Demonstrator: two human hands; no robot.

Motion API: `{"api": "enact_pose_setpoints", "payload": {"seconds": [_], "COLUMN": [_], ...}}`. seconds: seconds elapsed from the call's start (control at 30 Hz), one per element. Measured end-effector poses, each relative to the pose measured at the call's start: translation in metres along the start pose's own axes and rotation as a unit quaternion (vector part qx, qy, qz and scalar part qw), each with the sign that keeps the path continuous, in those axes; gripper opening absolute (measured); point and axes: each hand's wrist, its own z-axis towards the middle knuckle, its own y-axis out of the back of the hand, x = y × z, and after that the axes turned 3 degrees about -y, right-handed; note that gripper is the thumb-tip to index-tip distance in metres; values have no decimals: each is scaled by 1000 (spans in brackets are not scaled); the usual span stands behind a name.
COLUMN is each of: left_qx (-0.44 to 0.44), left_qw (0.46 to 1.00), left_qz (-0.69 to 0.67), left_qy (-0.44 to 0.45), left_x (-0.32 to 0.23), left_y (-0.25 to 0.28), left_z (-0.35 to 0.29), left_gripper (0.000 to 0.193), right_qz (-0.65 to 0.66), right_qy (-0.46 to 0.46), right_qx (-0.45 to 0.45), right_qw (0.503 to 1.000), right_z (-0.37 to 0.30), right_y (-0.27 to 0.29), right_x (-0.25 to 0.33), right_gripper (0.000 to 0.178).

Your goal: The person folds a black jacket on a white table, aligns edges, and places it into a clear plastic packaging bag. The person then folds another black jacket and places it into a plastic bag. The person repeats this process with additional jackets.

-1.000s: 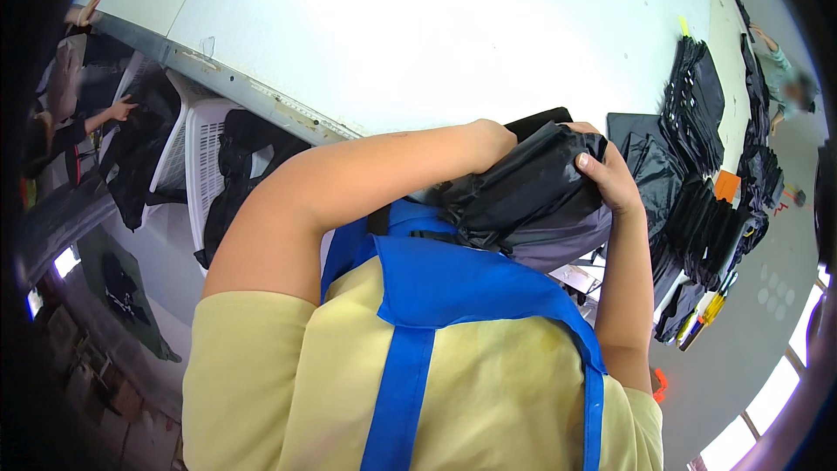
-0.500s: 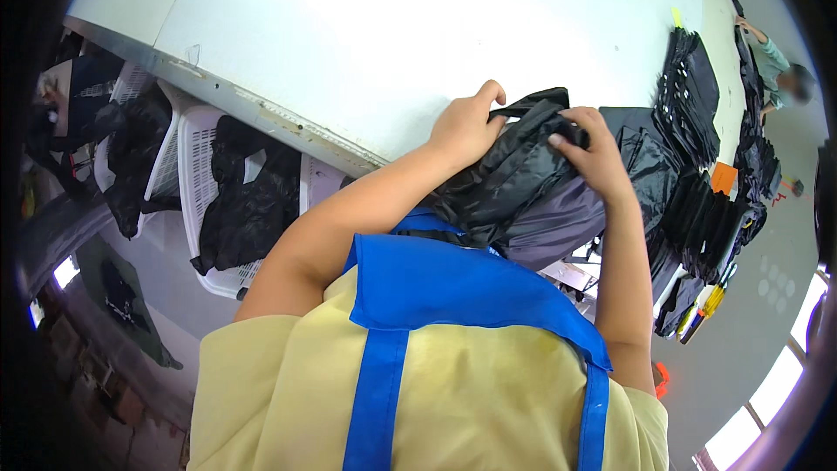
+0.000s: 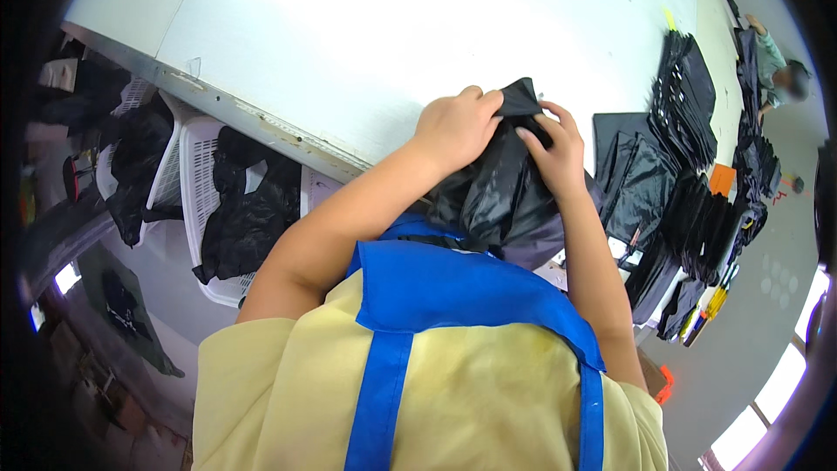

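Crumpled shiny black fabric (image 3: 497, 196) hangs over the near table edge in front of my blue apron, with dark purple-grey cloth (image 3: 534, 246) beneath it. My left hand (image 3: 458, 126) pinches the fabric's upper edge, its fingertips beside a flat black corner (image 3: 521, 98) that points away from me. On the other side of that corner, my right hand (image 3: 558, 150) is curled on the fabric, thumb towards the left hand and fingers bent over the edge. Folds hide part of what the fingertips grip.
The white table (image 3: 384, 26) stretches ahead. To the right lie folded black cloth (image 3: 623, 157) and a stack of black pieces (image 3: 684, 96), near an orange card (image 3: 721, 180). White baskets (image 3: 199, 166) holding black fabric stand lower left. Another person (image 3: 772, 65) is at the far right.
Both hands have moved closer together, the right one shifting left. The fabric's top edge now shows as a flat corner between them, and more of the folded black cloth at right is uncovered.
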Motion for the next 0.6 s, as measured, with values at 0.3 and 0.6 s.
{"api": "enact_pose_setpoints", "payload": {"seconds": [0.3, 0.6], "left_qx": [24, 8], "left_qw": [997, 998], "left_qz": [3, -30], "left_qy": [-68, 48], "left_x": [-1, 11], "left_y": [-1, 7], "left_z": [-10, -55], "left_gripper": [9, 16], "right_qz": [-42, 101], "right_qy": [-132, -128], "right_qx": [155, 53], "right_qw": [978, 985], "right_z": [44, 9], "right_y": [-19, -22], "right_x": [-16, -7], "right_gripper": [65, 58]}}
